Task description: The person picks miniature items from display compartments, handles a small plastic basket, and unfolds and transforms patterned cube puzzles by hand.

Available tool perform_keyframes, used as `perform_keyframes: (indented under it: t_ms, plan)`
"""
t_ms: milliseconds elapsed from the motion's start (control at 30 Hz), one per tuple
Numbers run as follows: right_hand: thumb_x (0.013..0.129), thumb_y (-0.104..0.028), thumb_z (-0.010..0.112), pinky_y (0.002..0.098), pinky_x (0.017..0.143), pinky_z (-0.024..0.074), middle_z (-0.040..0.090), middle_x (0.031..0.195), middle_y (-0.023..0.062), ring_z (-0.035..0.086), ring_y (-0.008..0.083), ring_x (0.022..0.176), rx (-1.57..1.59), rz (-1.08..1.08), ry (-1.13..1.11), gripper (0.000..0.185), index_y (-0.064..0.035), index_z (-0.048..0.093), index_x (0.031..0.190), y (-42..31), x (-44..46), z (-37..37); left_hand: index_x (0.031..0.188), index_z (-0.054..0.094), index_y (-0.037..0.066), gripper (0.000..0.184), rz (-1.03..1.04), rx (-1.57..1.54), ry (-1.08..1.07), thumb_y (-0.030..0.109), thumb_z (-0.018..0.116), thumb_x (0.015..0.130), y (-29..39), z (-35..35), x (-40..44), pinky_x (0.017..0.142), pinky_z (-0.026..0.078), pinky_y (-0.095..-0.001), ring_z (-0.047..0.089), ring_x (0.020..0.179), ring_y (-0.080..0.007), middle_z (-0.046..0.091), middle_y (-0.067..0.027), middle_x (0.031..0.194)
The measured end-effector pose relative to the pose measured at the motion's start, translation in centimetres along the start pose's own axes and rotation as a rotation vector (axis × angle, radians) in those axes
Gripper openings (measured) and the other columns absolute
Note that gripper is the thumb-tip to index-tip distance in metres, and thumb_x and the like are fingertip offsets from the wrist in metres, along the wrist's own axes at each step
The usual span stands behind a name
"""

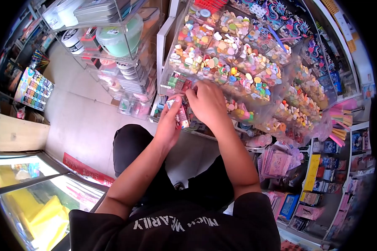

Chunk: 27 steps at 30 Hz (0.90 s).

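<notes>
My left hand (168, 124) is closed around a small, shiny, colourful packet (182, 119) with red and pink print, held just in front of the display case. Close beside it, my right hand (208, 102) has its fingers curled in at the packet's upper end; what they pinch is hidden. Just beyond my fingers, small green and red printed packets (177, 80) lie in a front compartment of the clear display case (165, 88). Other compartments hold many small pastel charms (228, 44).
To the left, a wire rack (123, 25) carries tubs and tins, including a green-lidded tub (120, 37). Pink packets (276, 161) hang at the right, beside shelves of small boxes (329, 163). A glass counter (50, 201) with yellow sheets stands at the lower left.
</notes>
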State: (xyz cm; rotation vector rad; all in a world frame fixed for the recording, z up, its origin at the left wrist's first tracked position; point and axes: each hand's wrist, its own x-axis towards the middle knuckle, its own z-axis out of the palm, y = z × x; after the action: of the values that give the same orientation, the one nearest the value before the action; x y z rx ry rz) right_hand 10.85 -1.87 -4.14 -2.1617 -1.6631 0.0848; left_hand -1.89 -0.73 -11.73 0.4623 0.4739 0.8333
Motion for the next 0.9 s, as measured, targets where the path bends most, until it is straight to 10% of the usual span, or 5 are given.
perform_keyframes:
  t_ms: [900]
  plan:
    - [0.106, -0.032, 0.049, 0.0298, 0.062, 0.047, 0.064, 0.078, 0.0061, 0.06, 0.0156, 0.069, 1.174, 0.206, 0.566, 0.035, -0.0016, 0.06, 0.094, 1.1, -0.3, 1.9, 0.123, 0.055, 0.015, 0.034, -0.048, 0.027, 0.097, 0.039, 0.062, 0.1, -0.1, 0.7, -0.7, 0.085, 0.055, -0.0374, 0.062, 0.092, -0.0113, 0.062, 0.0005, 0.099]
